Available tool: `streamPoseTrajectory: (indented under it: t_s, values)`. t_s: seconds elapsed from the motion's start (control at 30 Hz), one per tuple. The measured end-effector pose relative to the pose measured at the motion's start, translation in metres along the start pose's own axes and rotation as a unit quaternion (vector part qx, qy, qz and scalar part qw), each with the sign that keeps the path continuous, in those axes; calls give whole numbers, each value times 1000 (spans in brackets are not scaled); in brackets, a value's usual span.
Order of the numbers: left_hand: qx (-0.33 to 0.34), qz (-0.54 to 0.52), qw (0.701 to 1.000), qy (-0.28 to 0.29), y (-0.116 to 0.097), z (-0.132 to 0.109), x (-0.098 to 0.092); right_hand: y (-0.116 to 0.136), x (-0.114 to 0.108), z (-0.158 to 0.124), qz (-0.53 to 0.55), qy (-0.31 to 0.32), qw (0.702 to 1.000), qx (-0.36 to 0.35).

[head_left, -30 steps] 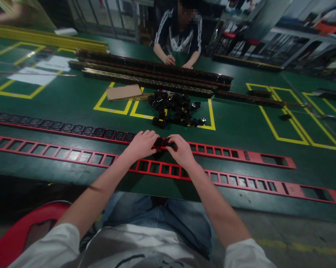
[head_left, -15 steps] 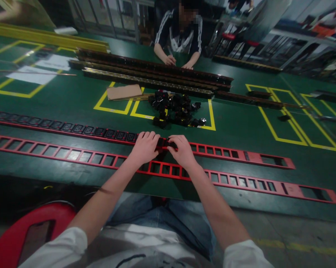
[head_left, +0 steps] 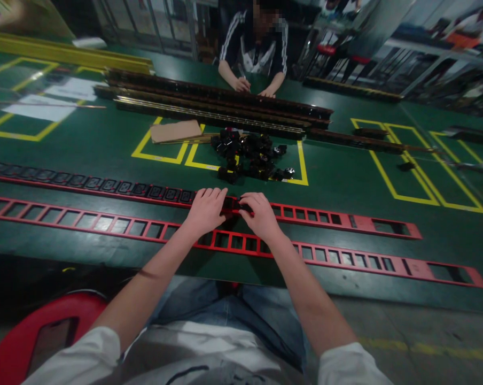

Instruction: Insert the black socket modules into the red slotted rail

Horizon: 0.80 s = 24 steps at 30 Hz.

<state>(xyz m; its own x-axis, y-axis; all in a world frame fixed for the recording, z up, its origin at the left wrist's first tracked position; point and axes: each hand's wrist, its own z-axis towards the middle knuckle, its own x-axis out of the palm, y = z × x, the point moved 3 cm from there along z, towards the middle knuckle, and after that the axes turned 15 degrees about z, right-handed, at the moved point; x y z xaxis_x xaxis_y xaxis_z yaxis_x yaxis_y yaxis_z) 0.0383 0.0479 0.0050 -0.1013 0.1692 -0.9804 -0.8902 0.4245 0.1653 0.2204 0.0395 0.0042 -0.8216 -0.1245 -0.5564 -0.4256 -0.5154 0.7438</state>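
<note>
Qty 2 red slotted strips [head_left: 420, 268], w/ min. 10 blk square pcs [head_left: 155, 192] in the far one (exact no. unclear, row blurs toward the L edge), + 1 blk heap [head_left: 261, 159] whose parts overlap too much to count. Hands approx. mid-table: 2, i.e. 1 L hand [head_left: 207, 210] & 1 R hand [head_left: 259, 214], + 2 co-worker's hands [head_left: 241, 84] opp. w/ 1 pen [head_left: 241, 69]. Also 1 cardbd pc [head_left: 175, 131], 2 wht paper sheets [head_left: 41, 108], 1 wht roll [head_left: 89, 43], min. 2 long dk rails [head_left: 221, 95], 1 red stool [head_left: 9, 342] & 1 phone [head_left: 51, 342].
</note>
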Motion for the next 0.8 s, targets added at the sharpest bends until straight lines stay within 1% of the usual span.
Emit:
streamPoseTrajectory:
  t_s: [0.23, 0.43, 0.57, 0.8]
  values:
    - [3, -14, 1000, 4, 0, 0, -2, 0, 2, -1, -30, 16, 999, -1]
    - [3, -16, 1000, -1, 1, 0, 0, 1, 2, -1, -58, 22, 998, 6]
    - [7, -19, 1000, -6, 1, 0, 0, 0, 2, -2, -54, 18, 998, 11]
    - [4, -17, 1000, 2, 1, 1, -2, -1, 2, -2, -49, 22, 999, 11]
